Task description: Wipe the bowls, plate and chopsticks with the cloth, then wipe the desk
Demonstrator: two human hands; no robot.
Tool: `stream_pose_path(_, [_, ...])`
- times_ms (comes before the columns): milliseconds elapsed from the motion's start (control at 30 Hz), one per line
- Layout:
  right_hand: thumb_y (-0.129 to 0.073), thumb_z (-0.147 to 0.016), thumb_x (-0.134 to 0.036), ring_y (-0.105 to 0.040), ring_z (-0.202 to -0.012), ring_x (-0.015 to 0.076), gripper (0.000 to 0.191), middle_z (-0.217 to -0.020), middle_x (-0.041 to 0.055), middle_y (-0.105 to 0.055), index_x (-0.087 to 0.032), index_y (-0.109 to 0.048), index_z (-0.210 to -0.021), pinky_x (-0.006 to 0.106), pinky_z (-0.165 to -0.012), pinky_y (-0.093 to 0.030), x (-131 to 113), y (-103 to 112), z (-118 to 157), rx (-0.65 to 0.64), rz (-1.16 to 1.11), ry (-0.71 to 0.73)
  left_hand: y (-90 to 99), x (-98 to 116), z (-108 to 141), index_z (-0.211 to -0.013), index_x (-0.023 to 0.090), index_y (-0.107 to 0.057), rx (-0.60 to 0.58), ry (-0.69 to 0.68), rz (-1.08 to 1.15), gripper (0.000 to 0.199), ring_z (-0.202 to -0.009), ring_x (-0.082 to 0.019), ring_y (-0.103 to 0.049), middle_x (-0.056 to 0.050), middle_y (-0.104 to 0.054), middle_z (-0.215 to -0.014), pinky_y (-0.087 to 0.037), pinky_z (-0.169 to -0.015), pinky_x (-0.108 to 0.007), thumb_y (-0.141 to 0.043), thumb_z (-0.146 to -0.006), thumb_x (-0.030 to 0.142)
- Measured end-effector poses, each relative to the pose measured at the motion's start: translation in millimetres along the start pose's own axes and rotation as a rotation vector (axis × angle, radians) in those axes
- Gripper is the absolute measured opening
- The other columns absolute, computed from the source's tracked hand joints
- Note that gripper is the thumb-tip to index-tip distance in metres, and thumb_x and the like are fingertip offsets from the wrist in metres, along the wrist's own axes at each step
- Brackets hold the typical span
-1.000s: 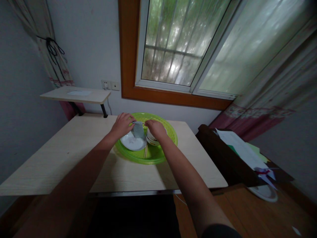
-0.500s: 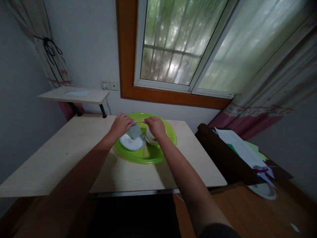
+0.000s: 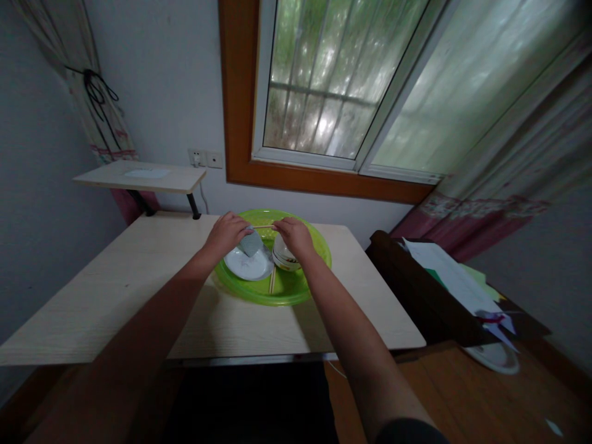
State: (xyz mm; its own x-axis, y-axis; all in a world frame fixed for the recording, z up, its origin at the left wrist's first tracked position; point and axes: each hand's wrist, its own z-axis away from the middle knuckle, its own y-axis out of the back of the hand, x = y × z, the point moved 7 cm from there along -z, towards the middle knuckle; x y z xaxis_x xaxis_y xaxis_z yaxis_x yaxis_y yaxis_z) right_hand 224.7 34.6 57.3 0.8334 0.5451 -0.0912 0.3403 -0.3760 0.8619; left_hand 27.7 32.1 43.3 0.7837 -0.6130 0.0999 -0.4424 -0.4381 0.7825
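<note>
My left hand (image 3: 228,232) is closed on a grey cloth (image 3: 251,244), which hangs over a white plate (image 3: 248,265). Chopsticks (image 3: 263,227) stretch level between my two hands, their left end at the cloth. The fingers of my right hand (image 3: 295,234) pinch their right end, above stacked white bowls (image 3: 283,258). Plate and bowls sit side by side in a round green basin (image 3: 289,297). More chopsticks (image 3: 272,280) lie in the basin between plate and bowls, pointing toward me.
The basin stands on a pale wooden table (image 3: 139,296). At the back left is a small raised shelf (image 3: 178,179) with a paper on it. A dark brown piece of furniture (image 3: 411,290) holding papers (image 3: 444,271) stands right of the table, below the curtain.
My right hand has shifted slightly to the right, and more of the chopsticks shows between my hands. The cloth hangs a little higher and looks smaller.
</note>
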Motion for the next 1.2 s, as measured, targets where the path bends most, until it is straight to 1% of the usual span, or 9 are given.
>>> stream_pose_path(133, [-0.050,-0.105,-0.034,-0.063,-0.089,0.0206,0.031,-0.099,0.0078,-0.073,-0.025,-0.075,-0.118,0.029,-0.076,-0.040,-17.9,-6.6,0.0,-0.029,-0.011,0.131,-0.1,15.6,-0.9,-0.102,0.020,-0.076,-0.033,-0.120,0.017,0.026,-0.103,-0.026,-0.058,-0.009,-0.075,-0.101,-0.045,-0.093,-0.041,-0.059,-0.097,0.039])
stream_pose_path(233, [-0.051,-0.104,-0.033,-0.064,-0.086,0.0204,0.030,-0.098,0.0072,-0.073,-0.025,-0.075,-0.119,0.028,-0.073,-0.040,-22.7,-5.4,-0.1,-0.026,-0.040,0.159,0.9,18.3,-1.0,-0.103,0.019,-0.076,-0.022,-0.137,0.035,0.028,-0.102,-0.026,-0.059,-0.009,-0.076,-0.101,-0.045,-0.093,-0.041,-0.059,-0.098,0.040])
stream_pose_path(400, [-0.050,-0.104,-0.027,-0.062,-0.090,0.0217,0.029,-0.096,0.0078,-0.073,-0.023,-0.077,-0.112,0.030,-0.079,-0.042,-0.4,5.9,-0.8,0.083,-0.067,0.058,3.1,6.5,-2.0,-0.105,0.022,-0.077,0.016,-0.023,0.028,0.027,-0.101,-0.026,-0.059,-0.009,-0.076,-0.105,-0.045,-0.091,-0.042,-0.058,-0.097,0.038])
stream_pose_path(500, [-0.054,-0.102,-0.028,-0.059,-0.093,0.0237,0.025,-0.098,0.0090,-0.073,-0.021,-0.078,-0.109,0.032,-0.083,-0.043,19.4,14.5,0.4,0.184,-0.056,-0.030,6.0,-2.8,-1.1,-0.103,0.020,-0.078,0.044,0.065,-0.008,0.027,-0.100,-0.027,-0.058,-0.009,-0.076,-0.104,-0.044,-0.090,-0.043,-0.058,-0.097,0.037])
stream_pose_path(600, [-0.057,-0.101,-0.029,-0.057,-0.093,0.0247,0.023,-0.097,0.0094,-0.072,-0.021,-0.078,-0.107,0.034,-0.085,-0.043,28.4,17.7,1.1,0.231,-0.048,-0.055,6.4,-9.6,0.3,-0.101,0.020,-0.078,0.038,0.123,-0.037,0.027,-0.100,-0.027,-0.057,-0.009,-0.076,-0.104,-0.044,-0.090,-0.042,-0.057,-0.097,0.037])
stream_pose_path(767, [-0.057,-0.101,-0.029,-0.059,-0.091,0.0240,0.023,-0.096,0.0093,-0.072,-0.020,-0.078,-0.107,0.033,-0.083,-0.044,22.5,14.2,1.1,0.217,-0.065,-0.025,5.0,-8.8,-0.4,-0.100,0.019,-0.077,0.030,0.091,-0.010,0.027,-0.099,-0.027,-0.058,-0.008,-0.076,-0.102,-0.044,-0.092,-0.042,-0.056,-0.098,0.036])
stream_pose_path(1033, [-0.049,-0.105,-0.029,-0.061,-0.089,0.0209,0.030,-0.092,0.0077,-0.072,-0.023,-0.076,-0.114,0.029,-0.077,-0.043,-20.1,1.9,-0.5,0.060,-0.057,0.170,-0.6,18.7,-2.2,-0.102,0.019,-0.076,-0.030,-0.151,0.037,0.027,-0.100,-0.026,-0.059,-0.009,-0.076,-0.100,-0.045,-0.091,-0.041,-0.059,-0.097,0.039])
stream_pose_path(1100, [-0.048,-0.105,-0.029,-0.061,-0.089,0.0213,0.030,-0.092,0.0080,-0.072,-0.024,-0.077,-0.114,0.030,-0.077,-0.043,-21.1,1.1,-1.2,0.052,-0.057,0.172,0.0,19.5,-2.0,-0.102,0.020,-0.076,-0.019,-0.154,0.046,0.027,-0.100,-0.026,-0.060,-0.009,-0.076,-0.101,-0.045,-0.092,-0.041,-0.059,-0.098,0.039])
stream_pose_path(1200, [-0.050,-0.104,-0.028,-0.060,-0.090,0.0222,0.029,-0.095,0.0083,-0.073,-0.023,-0.078,-0.110,0.031,-0.079,-0.043,-7.9,4.8,-1.6,0.098,-0.074,0.112,1.3,13.0,-2.1,-0.103,0.021,-0.076,0.003,-0.090,0.035,0.027,-0.101,-0.027,-0.059,-0.009,-0.076,-0.102,-0.045,-0.091,-0.042,-0.058,-0.098,0.040])
